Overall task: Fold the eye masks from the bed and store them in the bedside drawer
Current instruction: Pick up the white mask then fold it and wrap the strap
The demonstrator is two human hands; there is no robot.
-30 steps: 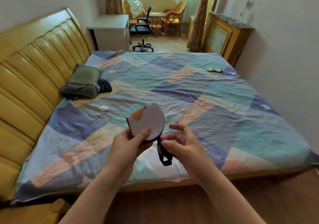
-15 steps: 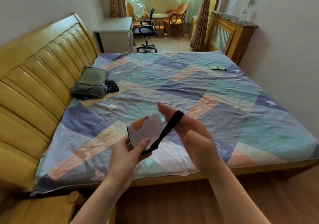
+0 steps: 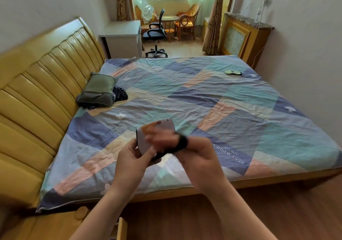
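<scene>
A folded eye mask, pale lilac with an orange patch, is held up over the near edge of the bed. My left hand pinches its lower edge. My right hand grips the mask's black strap, which is looped over its blurred fingers in front of the mask. A second eye mask, yellow-green with dark trim, lies flat at the far right of the bed. The wooden bedside cabinet shows at the bottom left, with the edge of an open drawer beside my left forearm.
The bed has a patchwork quilt and a yellow headboard. A green pillow and dark cloth lie by the headboard. Beyond are a white desk, an office chair and a radiator cover.
My right hand lifted the hanging strap up, then swept it left across the front of the folded mask. The camera tilted down, bringing the cabinet and drawer edge into view.
</scene>
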